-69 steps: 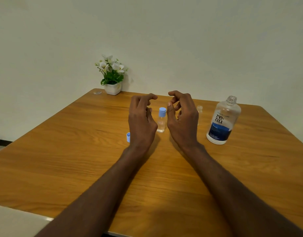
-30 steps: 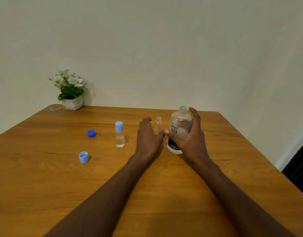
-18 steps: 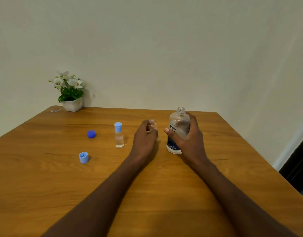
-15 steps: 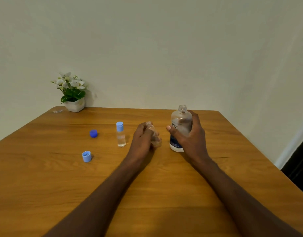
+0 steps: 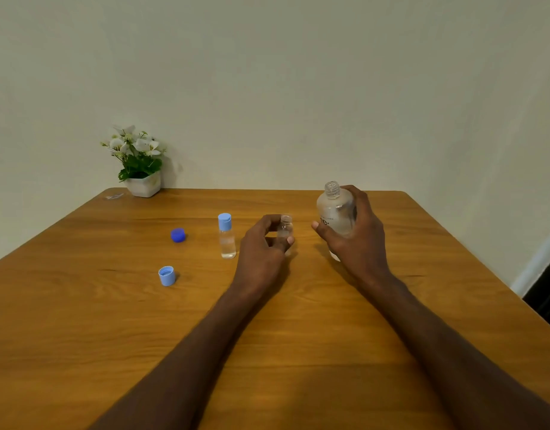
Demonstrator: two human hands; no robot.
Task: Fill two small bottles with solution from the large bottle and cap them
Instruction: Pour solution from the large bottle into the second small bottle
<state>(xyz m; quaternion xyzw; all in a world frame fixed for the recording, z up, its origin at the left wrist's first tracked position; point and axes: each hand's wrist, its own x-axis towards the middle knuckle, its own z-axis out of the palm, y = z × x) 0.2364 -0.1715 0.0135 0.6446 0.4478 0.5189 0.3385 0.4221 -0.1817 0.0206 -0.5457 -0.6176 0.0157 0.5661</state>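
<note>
over table (image 5: 112,321): left hand (image 5: 261,252) grips small bottle (image 5: 285,226), right hand (image 5: 357,234) large bottle (image 5: 334,209).

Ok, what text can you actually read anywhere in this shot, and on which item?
"re": on the large bottle held in the right hand; the thumb hides the rest.
A thin line of print above it: too small to read.
Capped small bottle, open small bottle, two loose caps: no text visible.

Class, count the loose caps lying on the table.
2: a dark blue cap lies left of the capped small bottle; a light blue cap lies nearer, open side up.
</note>
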